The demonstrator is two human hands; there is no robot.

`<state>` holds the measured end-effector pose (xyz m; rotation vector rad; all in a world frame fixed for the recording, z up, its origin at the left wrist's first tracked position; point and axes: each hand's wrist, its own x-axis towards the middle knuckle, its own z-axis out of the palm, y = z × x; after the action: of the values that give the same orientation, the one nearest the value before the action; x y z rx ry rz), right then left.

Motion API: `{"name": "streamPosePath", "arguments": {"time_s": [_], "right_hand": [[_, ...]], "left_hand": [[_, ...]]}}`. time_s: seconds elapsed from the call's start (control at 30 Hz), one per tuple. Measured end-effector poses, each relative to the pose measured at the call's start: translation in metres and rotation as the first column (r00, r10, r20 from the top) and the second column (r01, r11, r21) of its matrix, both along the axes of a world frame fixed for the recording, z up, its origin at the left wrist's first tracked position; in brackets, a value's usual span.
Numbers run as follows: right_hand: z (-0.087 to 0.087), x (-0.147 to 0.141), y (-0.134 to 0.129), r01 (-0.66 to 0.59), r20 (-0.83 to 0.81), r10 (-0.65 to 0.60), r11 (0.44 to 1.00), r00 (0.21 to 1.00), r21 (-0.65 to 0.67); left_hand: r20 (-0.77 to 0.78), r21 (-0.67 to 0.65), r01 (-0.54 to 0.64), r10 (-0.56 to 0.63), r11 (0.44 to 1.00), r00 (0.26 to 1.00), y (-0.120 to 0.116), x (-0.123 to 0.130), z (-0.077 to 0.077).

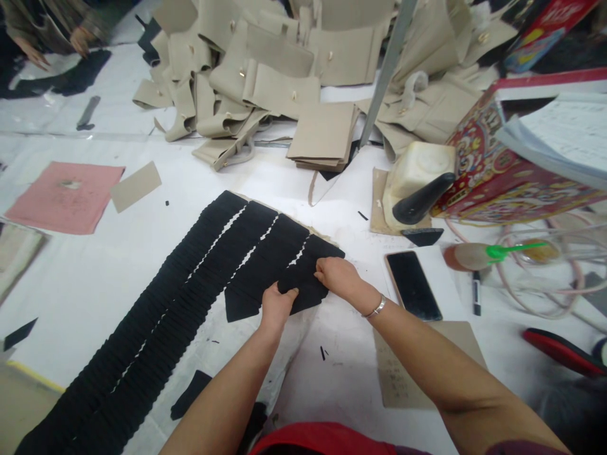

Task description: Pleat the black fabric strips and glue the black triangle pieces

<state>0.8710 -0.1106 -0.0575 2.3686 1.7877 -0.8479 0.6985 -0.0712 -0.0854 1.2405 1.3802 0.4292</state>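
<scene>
Overlapping rows of thin black pieces (pixel 165 316), perhaps fabric or leather, run diagonally across the white table. At the near right end of these rows, my left hand (pixel 277 304) grips the lower edge of a black piece (pixel 303 287), thumb on top. My right hand (pixel 339 276), with a metal bracelet at the wrist, has its fingers curled in a pinch at the right side of the same piece. Its fingertips partly hide what they hold. A loose black piece (pixel 191 393) lies below the rows, near my left forearm.
Beige bag parts (pixel 279 69) are heaped at the back, beside a metal post (pixel 386 72). On the right are a white container (pixel 417 167), a phone (pixel 413 285), a red box (pixel 521 158) and tubing. A pink sheet (pixel 66 196) lies left. Another person's hands (pixel 81 41) work far left.
</scene>
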Motion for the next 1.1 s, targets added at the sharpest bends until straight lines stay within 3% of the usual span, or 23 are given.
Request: {"name": "streamPosePath", "arguments": {"time_s": [0.63, 1.1], "right_hand": [[0.001, -0.007, 0.0, 0.049, -0.005, -0.049, 0.999, 0.999, -0.013], [-0.001, -0.007, 0.0, 0.067, -0.012, -0.067, 0.998, 0.998, 0.001]], "left_hand": [[-0.156, 0.111, 0.113, -0.095, 0.987, 0.983, 0.001, -0.011, -0.003], [-0.075, -0.002, 0.009, -0.01, 1.0, 0.997, -0.001, -0.016, -0.01]]}}
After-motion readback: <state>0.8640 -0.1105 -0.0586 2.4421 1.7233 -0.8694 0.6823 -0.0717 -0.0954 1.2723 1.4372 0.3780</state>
